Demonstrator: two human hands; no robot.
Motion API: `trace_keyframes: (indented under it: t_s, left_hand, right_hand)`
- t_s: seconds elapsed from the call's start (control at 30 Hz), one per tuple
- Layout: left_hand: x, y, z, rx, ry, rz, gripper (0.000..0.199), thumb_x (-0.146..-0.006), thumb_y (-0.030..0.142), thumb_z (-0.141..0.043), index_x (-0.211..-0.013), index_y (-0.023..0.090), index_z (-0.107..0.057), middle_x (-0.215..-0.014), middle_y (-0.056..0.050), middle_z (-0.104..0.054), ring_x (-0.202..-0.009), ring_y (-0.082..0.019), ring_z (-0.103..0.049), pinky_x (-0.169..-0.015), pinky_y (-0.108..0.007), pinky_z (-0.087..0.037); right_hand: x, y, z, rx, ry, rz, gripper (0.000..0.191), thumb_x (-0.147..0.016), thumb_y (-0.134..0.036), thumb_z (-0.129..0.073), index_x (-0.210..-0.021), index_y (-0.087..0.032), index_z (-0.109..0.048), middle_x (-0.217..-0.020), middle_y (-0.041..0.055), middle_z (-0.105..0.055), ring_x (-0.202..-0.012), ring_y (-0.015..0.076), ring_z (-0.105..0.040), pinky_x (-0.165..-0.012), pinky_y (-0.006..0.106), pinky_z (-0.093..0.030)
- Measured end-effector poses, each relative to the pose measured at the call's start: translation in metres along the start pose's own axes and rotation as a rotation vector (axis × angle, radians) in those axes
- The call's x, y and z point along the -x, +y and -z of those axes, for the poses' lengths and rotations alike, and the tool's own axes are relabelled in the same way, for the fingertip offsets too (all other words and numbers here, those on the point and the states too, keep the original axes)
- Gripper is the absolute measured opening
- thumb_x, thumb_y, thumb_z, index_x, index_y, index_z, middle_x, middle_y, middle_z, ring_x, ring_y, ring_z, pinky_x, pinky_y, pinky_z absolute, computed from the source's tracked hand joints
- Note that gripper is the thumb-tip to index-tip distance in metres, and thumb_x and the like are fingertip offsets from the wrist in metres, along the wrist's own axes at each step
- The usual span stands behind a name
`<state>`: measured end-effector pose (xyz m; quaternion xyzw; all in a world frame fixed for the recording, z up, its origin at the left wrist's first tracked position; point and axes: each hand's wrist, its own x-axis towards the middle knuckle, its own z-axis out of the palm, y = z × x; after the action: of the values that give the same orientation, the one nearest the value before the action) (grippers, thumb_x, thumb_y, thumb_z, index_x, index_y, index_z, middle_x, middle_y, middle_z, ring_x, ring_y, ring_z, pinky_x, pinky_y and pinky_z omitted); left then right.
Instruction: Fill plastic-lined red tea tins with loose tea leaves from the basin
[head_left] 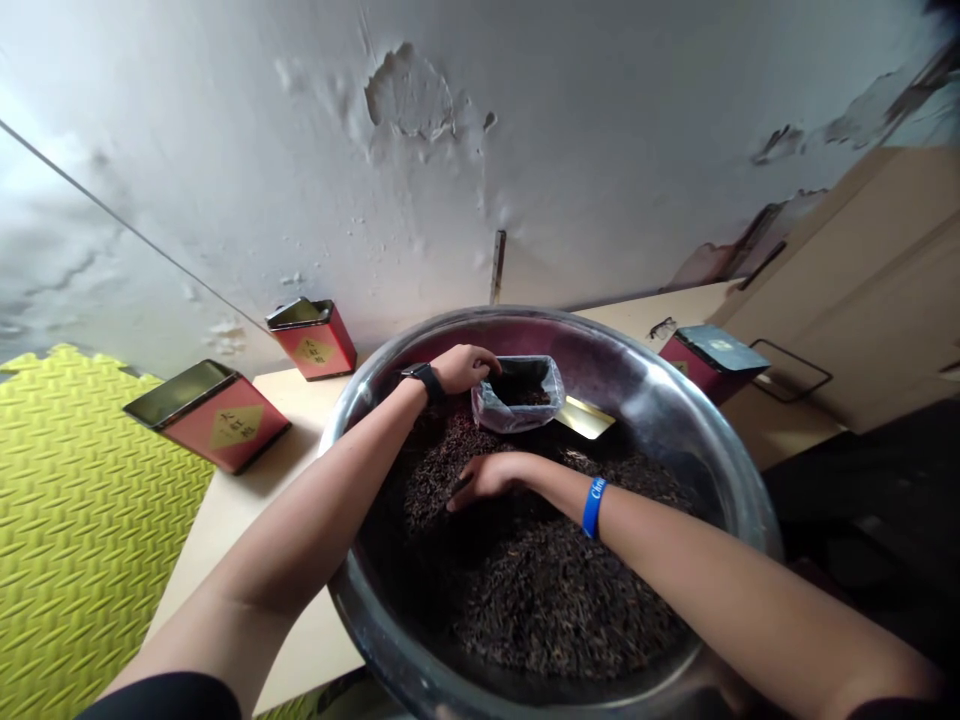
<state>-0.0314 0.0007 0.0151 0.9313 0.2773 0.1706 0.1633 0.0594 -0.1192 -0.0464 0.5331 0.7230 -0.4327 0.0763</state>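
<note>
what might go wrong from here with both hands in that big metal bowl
The lined box might tip over on the loose dark leaves if the left hand at its rim slips. Its clear liner could get dragged inward by that hand. The nearer red tin stands close to the table edge, so a bump might knock it off.

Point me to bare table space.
Free: tabletop between the nearer red tin, farther red tin and left forearm; a narrow strip between basin and wall, beside the glasses. Crowded: inside the basin, around left hand, right hand and lined container.
</note>
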Motion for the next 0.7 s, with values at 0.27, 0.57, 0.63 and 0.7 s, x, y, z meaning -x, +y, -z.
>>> trace_keyframes:
  t_s: [0.27, 0.57, 0.63, 0.7]
  left_hand:
    - [-0.001, -0.002, -0.003, 0.011, 0.019, 0.001, 0.032, -0.072, 0.015, -0.042, -0.091, 0.019, -0.068, -0.083, 0.0, -0.066, -0.068, -0.011, -0.054, -0.065, -0.02, -0.041]
    - [-0.001, 0.006, 0.001, 0.0, -0.018, -0.028, 0.031, -0.072, 0.017, -0.045, -0.092, 0.017, -0.068, -0.088, -0.003, -0.067, -0.078, -0.013, -0.058, -0.071, -0.021, -0.042]
    - [-0.001, 0.006, 0.001, -0.013, -0.013, -0.031, 0.032, -0.072, 0.016, -0.045, -0.095, 0.017, -0.067, -0.09, -0.003, -0.067, -0.079, -0.013, -0.058, -0.072, -0.022, -0.042]
    - [-0.001, 0.006, 0.001, -0.026, -0.014, -0.039, 0.035, -0.07, 0.014, -0.045, -0.097, 0.017, -0.066, -0.092, -0.003, -0.067, -0.08, -0.013, -0.058, -0.073, -0.022, -0.042]
  right_hand:
    - [0.022, -0.008, 0.027, -0.412, -0.06, 0.168, 0.037, -0.064, -0.05, -0.063, -0.077, -0.015, -0.06, -0.058, -0.0028, -0.055, -0.044, 0.0069, -0.042, -0.039, 0.02, -0.029]
    - [0.052, 0.012, 0.081, -0.873, 0.488, 0.271, 0.023, -0.07, -0.037, -0.062, -0.074, -0.016, -0.054, -0.059, -0.0012, -0.049, -0.044, 0.0052, -0.036, -0.038, 0.02, -0.022]
    - [0.046, 0.019, 0.082, -0.891, 0.633, 0.246, 0.025, -0.07, -0.039, -0.063, -0.074, -0.017, -0.053, -0.059, -0.0011, -0.049, -0.042, 0.0051, -0.036, -0.036, 0.02, -0.02]
    - [0.038, 0.023, 0.079, -0.87, 0.751, 0.214, 0.027, -0.069, -0.041, -0.063, -0.072, -0.017, -0.052, -0.057, -0.0015, -0.049, -0.04, 0.0054, -0.037, -0.035, 0.02, -0.02]
